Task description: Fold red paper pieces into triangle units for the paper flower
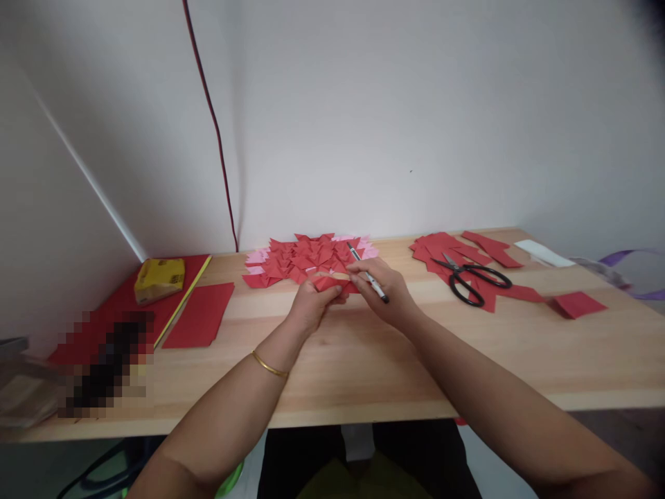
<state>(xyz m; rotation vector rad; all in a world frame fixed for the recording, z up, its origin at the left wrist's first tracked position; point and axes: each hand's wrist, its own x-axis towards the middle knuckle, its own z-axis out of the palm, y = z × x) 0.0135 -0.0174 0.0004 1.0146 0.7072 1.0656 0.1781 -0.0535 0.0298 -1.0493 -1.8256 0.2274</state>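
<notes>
Between my two hands, above the middle of the table, is a folded piece of red paper (pixel 355 285). My left hand (pixel 314 305) grips it from the left, thumb on top. My right hand (pixel 387 287) has a white marker pen (pixel 375 285) with a dark end tucked in it, slanting up to the left. Its fingertips also touch the paper's right side. Just behind my hands spreads a heap of folded red and pink paper pieces (pixel 306 255).
Scissors (pixel 470 277) with black handles lie on red paper scraps (pixel 436 248) to the right. A red paper square (pixel 578 303) is farther right. Left are a red paper stack (pixel 200 315), a yellow packet (pixel 159 279) and a yellow-edged strip (pixel 181 303). A wall stands behind the table.
</notes>
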